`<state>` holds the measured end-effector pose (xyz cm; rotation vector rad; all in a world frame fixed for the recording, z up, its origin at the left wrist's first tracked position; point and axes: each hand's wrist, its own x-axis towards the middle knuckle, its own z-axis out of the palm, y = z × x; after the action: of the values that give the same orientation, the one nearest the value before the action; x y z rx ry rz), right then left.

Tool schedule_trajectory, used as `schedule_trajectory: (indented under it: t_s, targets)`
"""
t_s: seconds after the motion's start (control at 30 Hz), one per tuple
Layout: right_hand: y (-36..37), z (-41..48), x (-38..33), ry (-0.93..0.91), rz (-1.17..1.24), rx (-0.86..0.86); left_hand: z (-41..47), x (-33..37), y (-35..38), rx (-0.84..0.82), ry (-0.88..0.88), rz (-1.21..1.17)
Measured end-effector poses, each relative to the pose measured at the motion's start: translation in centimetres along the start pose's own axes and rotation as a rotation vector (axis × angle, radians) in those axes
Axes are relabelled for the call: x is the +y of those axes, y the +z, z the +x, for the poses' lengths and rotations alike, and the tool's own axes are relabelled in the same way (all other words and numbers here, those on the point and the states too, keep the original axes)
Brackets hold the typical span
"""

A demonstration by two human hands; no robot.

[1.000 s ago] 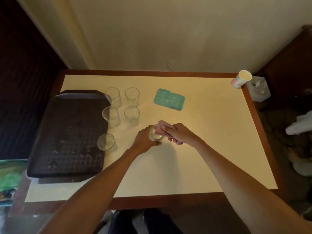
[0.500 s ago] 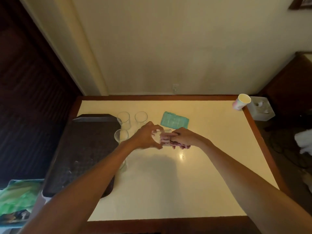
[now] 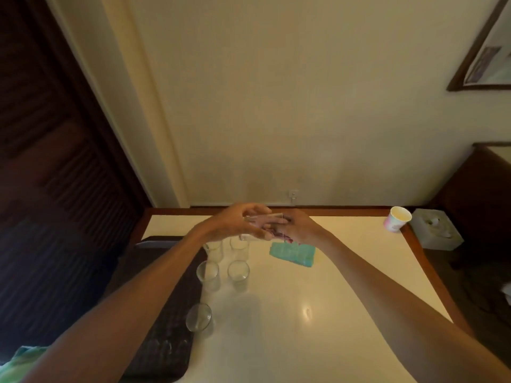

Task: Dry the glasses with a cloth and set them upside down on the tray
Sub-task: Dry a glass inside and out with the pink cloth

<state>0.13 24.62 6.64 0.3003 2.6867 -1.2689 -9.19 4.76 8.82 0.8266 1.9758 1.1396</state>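
My left hand (image 3: pixel 237 223) grips a clear glass (image 3: pixel 262 226) lifted above the table and tipped on its side. My right hand (image 3: pixel 297 226) holds a pink cloth (image 3: pixel 272 229) with its fingers pushed into the glass's mouth. Several more clear glasses stand upright below on the cream table: two at the back (image 3: pixel 239 248), two in the middle (image 3: pixel 208 275), one nearer me (image 3: pixel 198 317) at the tray's edge. The dark tray (image 3: pixel 163 352) lies at the left, partly hidden by my left forearm.
A folded teal cloth (image 3: pixel 293 253) lies on the table (image 3: pixel 318 313) right of the glasses. A paper cup (image 3: pixel 397 219) stands at the back right corner, with a pale box (image 3: pixel 435 229) just off the table beside it. A wall is behind.
Both hands have raised the glass and cloth off the table and away from me. The camera has tilted up, showing more wall.
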Motion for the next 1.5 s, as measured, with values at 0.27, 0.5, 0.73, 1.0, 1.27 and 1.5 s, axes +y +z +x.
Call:
schedule_trajectory:
  t_s: [0.27, 0.5, 0.73, 1.0, 1.27, 1.5]
  targets:
    - [-2.0, 1.1, -4.7, -0.13, -0.131, 0.195, 0.2, 0.7, -2.8, -0.023, -0.277, -0.632]
    - [-1.9, 1.8, -6.5, -0.028, -0.459, 0.32, 0.6, 3.8, -1.1, 0.245, -0.276, -0.71]
    - [-3.7, 0.0, -7.5, -0.162, -0.131, 0.096, -0.6, 4.4, -1.9, 0.248, -0.246, -0.699]
    - [-3.5, 0.4, -8.2, -0.313, -0.494, 0.47, -1.8, 5.5, -2.1, 0.159, -0.206, -0.849]
    - [-3.1, -1.5, -10.2, -0.626, -0.849, 0.653, -1.9, 5.4, -2.0, 0.132, -0.239, -0.803]
    - [-3.0, -0.9, -9.5, -0.164, -0.329, 0.538, -1.3, 7.7, -0.8, 0.49, -0.026, -0.571]
